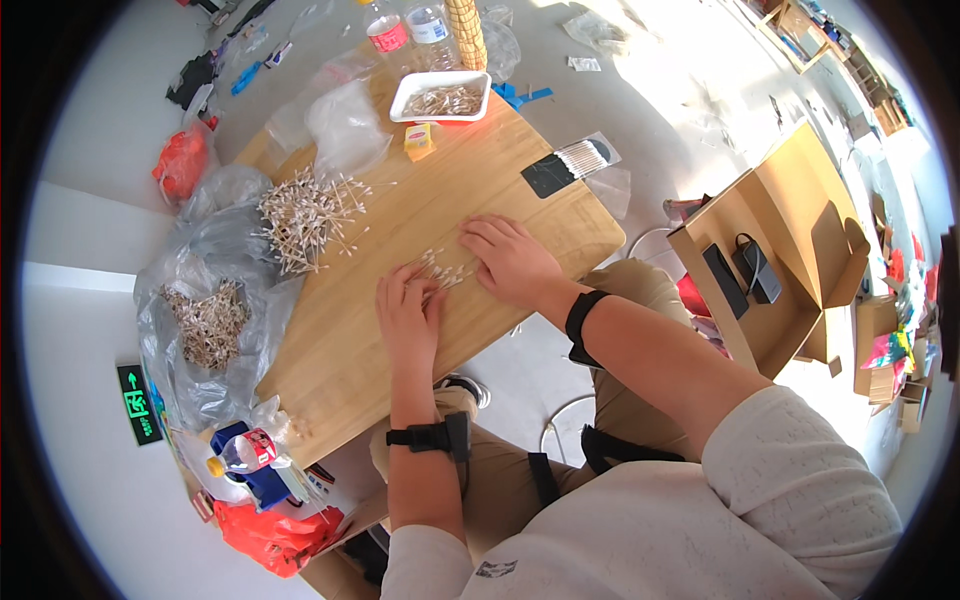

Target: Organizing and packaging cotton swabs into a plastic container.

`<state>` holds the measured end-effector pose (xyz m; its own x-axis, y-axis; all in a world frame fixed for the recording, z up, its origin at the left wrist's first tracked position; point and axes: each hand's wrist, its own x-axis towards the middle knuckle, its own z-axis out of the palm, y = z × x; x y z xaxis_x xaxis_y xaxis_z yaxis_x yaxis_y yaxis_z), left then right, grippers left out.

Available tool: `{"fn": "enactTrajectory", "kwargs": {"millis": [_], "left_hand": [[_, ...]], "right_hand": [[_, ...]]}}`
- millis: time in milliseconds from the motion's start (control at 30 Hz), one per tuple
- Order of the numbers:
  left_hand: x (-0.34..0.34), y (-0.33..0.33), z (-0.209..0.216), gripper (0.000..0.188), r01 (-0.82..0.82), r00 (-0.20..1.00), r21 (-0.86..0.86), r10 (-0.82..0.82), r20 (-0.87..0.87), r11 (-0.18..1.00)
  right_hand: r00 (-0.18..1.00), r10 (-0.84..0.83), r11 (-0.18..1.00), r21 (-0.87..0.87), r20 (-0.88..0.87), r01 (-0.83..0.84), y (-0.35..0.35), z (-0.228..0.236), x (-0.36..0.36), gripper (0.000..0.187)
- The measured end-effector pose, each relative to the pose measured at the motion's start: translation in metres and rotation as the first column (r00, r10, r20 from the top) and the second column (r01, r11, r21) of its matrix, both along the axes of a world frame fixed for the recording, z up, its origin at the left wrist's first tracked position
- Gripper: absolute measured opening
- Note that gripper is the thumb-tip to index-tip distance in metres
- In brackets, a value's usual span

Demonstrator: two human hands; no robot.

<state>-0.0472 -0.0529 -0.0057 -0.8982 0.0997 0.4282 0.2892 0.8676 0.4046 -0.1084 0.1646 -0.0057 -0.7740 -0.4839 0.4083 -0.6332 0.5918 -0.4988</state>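
Observation:
On the wooden table (520, 215), a small bunch of white-tipped cotton swabs (445, 270) lies between my two hands. My left hand (405, 310) has its fingers bent round the near left side of this bunch, with the thumb against the swabs. Just to the right, my right hand (512, 262) rests on the wood, its fingers loosely bent and apart from the thumb; nothing shows in it. A large loose heap of cotton swabs (308, 218) lies to the left of my hands.
A clear plastic bag (175, 375) with more swabs hangs by the left edge. At the far side stand a white tray (398, 100) of swabs, a yellow box (419, 142) and bottles (388, 38). A black-ended swab pack (550, 175) lies far right. An open cardboard box (790, 250) stands right.

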Motion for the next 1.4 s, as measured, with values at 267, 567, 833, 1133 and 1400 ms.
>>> {"fn": "enactTrajectory", "kwargs": {"millis": [267, 567, 833, 1133, 1400], "left_hand": [[-0.004, 0.000, -0.003, 0.038, -0.130, 0.991, -0.049, 0.131, 0.028, 0.990], [0.010, 0.037, -0.013, 0.086, -0.124, 0.964, -0.254, 0.177, 0.199, 0.959], [0.030, 0.046, -0.011, 0.091, -0.106, 0.963, -0.251, 0.162, 0.214, 0.962], [0.004, 0.039, -0.009, 0.094, -0.104, 0.963, -0.275, 0.166, 0.213, 0.956], [0.034, 0.051, 0.000, 0.093, -0.119, 0.957, -0.249, 0.178, 0.228, 0.961]], "right_hand": [[0.999, 0.001, 1.000, 0.018, 0.049, -0.002, 0.000, 0.003, -0.002, 0.044], [0.999, 0.005, 1.000, 0.028, 0.050, -0.007, -0.002, 0.007, 0.000, 0.042], [0.999, -0.022, 0.999, 0.037, 0.048, 0.020, 0.000, 0.007, 0.000, 0.043], [0.999, -0.018, 1.000, 0.023, 0.034, 0.018, 0.000, 0.004, -0.001, 0.043], [0.999, -0.023, 1.000, 0.014, 0.024, 0.022, 0.002, 0.000, -0.001, 0.042]]}}
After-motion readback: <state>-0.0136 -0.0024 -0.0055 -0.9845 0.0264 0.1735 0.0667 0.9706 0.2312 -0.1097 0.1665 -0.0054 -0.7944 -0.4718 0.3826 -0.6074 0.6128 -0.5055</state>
